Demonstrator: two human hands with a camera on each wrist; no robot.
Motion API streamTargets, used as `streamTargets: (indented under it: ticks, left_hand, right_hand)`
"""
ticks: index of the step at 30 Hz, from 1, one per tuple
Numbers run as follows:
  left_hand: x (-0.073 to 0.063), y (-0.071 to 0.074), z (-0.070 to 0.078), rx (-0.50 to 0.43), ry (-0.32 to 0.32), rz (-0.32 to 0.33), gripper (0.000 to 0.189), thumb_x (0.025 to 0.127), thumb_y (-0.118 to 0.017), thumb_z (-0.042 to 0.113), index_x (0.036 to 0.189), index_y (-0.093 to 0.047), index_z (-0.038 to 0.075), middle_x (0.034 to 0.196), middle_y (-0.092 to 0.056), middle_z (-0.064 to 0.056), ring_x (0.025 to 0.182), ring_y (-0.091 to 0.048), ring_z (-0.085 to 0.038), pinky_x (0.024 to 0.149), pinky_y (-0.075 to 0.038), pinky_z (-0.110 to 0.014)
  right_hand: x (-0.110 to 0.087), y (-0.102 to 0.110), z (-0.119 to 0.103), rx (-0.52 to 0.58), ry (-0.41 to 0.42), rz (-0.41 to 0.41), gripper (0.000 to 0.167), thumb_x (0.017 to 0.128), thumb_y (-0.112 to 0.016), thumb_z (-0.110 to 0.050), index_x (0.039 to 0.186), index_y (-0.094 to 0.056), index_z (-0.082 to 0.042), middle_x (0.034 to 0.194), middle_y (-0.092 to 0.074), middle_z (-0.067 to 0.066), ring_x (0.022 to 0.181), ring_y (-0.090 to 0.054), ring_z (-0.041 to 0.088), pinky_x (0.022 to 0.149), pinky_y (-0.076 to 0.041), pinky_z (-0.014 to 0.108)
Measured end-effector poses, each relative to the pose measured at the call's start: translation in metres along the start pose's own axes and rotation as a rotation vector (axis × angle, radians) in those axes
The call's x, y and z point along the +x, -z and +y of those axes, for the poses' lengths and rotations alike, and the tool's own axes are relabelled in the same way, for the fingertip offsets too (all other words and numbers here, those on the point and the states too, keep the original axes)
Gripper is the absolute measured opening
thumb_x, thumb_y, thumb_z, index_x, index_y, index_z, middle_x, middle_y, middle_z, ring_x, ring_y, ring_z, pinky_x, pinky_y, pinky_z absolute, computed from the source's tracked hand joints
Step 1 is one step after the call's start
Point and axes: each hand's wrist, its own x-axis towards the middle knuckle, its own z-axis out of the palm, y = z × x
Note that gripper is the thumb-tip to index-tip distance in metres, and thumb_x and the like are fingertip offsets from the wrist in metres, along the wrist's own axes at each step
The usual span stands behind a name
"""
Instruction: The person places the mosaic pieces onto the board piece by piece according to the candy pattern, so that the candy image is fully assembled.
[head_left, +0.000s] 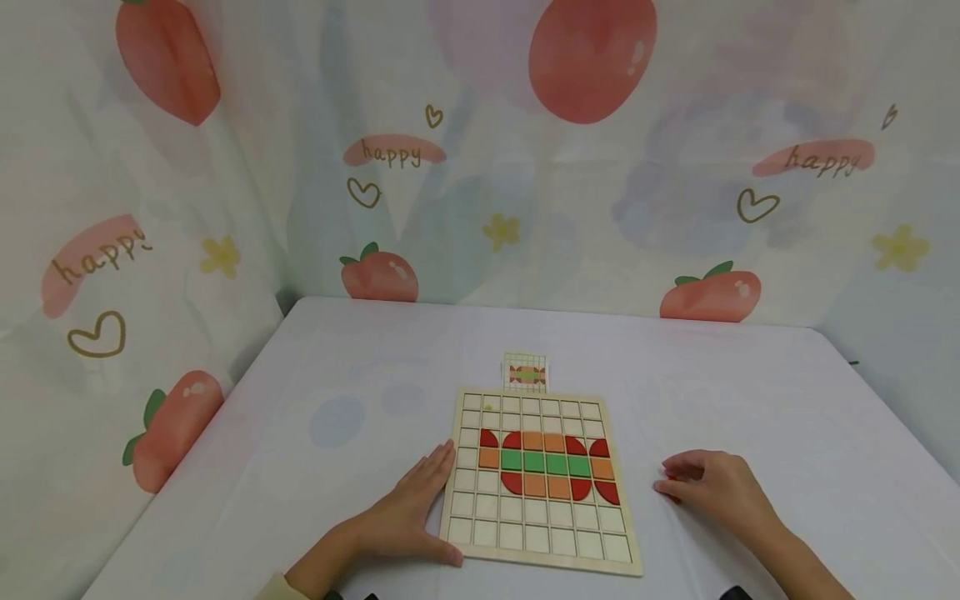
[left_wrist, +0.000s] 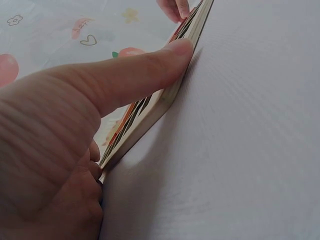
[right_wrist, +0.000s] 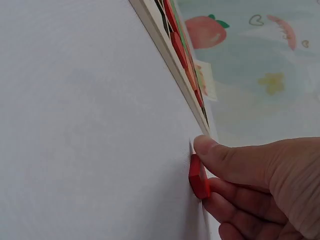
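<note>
A pale wooden grid board [head_left: 551,562] lies on the white table. Red curved-edged tiles [head_left: 512,482], orange tiles [head_left: 534,485] and a row of green tiles [head_left: 533,461] fill part of its squares. Along the board's left side rests my left hand [head_left: 401,521], fingers stretched out and thumb near the front corner. In the left wrist view that thumb [left_wrist: 145,72] lies against the board's edge. Right of the board, my right hand [head_left: 716,483] holds a small red tile [right_wrist: 199,177] between thumb and fingers, close to the tabletop.
Just behind the board lies a small card [head_left: 526,372] printed with a similar coloured grid pattern. Fabric walls [head_left: 585,192] with printed fruit, hearts and flowers stand behind and beside the white table [head_left: 360,350].
</note>
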Motion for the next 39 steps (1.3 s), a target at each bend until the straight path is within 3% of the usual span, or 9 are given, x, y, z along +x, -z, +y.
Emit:
streamTargets:
  ticks: [7, 11, 16, 19, 26, 32, 39]
  left_hand:
    - [0.000, 0.000, 0.001, -0.001, -0.012, 0.005, 0.123, 0.062, -0.069, 0.067, 0.148, -0.005, 0.006, 0.154, 0.000, -0.005, 0.138, 0.002, -0.017, 0.110, -0.005, -0.044]
    - [0.000, 0.000, 0.000, -0.007, -0.013, 0.003, 0.123, 0.062, -0.069, 0.067, 0.148, -0.004, 0.007, 0.154, 0.000, -0.005, 0.138, 0.002, -0.016, 0.110, -0.005, -0.044]
    - [0.000, -0.001, 0.000, -0.015, -0.015, 0.003, 0.123, 0.063, -0.069, 0.067, 0.148, -0.004, 0.007, 0.154, 0.000, -0.004, 0.138, 0.002, -0.016, 0.110, -0.005, -0.044]
    - [0.000, 0.000, 0.000, -0.021, -0.014, 0.004, 0.123, 0.063, -0.069, 0.066, 0.148, -0.004, 0.007, 0.154, 0.000, -0.004, 0.138, 0.002, -0.016, 0.110, -0.004, -0.045]
    - [0.000, 0.000, 0.000, -0.028, -0.008, 0.005, 0.123, 0.063, -0.070, 0.066, 0.148, -0.004, 0.007, 0.154, 0.000, -0.004, 0.138, 0.002, -0.016, 0.110, -0.005, -0.044]
    - [0.000, 0.000, 0.000, -0.036, -0.001, 0.004, 0.123, 0.063, -0.071, 0.065, 0.148, -0.003, 0.008, 0.154, 0.000, -0.004, 0.138, 0.002, -0.015, 0.110, -0.004, -0.044]
    - [0.001, -0.001, -0.002, -0.025, 0.000, -0.001, 0.123, 0.063, -0.070, 0.066, 0.148, -0.003, 0.008, 0.154, 0.001, -0.003, 0.138, 0.003, -0.015, 0.110, -0.004, -0.044]
  right_hand:
    - [-0.004, 0.001, -0.002, -0.057, 0.010, 0.034, 0.044, 0.069, -0.079, -0.037, 0.087, -0.070, 0.002, 0.074, -0.065, 0.001, 0.072, -0.058, 0.019, 0.066, -0.052, 0.039]
    - [-0.007, 0.003, 0.000, -0.071, 0.045, 0.040, 0.042, 0.069, -0.079, -0.037, 0.090, -0.070, -0.001, 0.081, -0.066, 0.002, 0.080, -0.058, 0.023, 0.072, -0.050, 0.045]
    - [-0.007, 0.010, 0.009, -0.023, 0.132, -0.047, 0.037, 0.068, -0.081, -0.023, 0.099, -0.070, -0.007, 0.094, -0.067, 0.001, 0.094, -0.058, 0.026, 0.082, -0.046, 0.051]
    - [-0.007, 0.012, 0.013, -0.009, 0.197, -0.109, 0.036, 0.068, -0.081, -0.018, 0.102, -0.070, -0.011, 0.096, -0.067, -0.004, 0.095, -0.058, 0.022, 0.083, -0.048, 0.045]
    - [-0.003, 0.015, 0.018, -0.004, 0.362, -0.155, 0.030, 0.072, -0.078, -0.017, 0.101, -0.069, -0.018, 0.096, -0.066, -0.012, 0.092, -0.059, 0.010, 0.079, -0.051, 0.032]
    - [0.000, 0.014, 0.021, 0.011, 0.384, -0.174, 0.029, 0.074, -0.077, -0.017, 0.101, -0.069, -0.017, 0.096, -0.066, -0.011, 0.091, -0.059, 0.007, 0.078, -0.050, 0.026]
    - [0.000, 0.010, 0.025, 0.022, 0.431, -0.119, 0.029, 0.073, -0.077, -0.022, 0.100, -0.070, -0.015, 0.094, -0.067, -0.010, 0.089, -0.060, 0.005, 0.075, -0.050, 0.021]
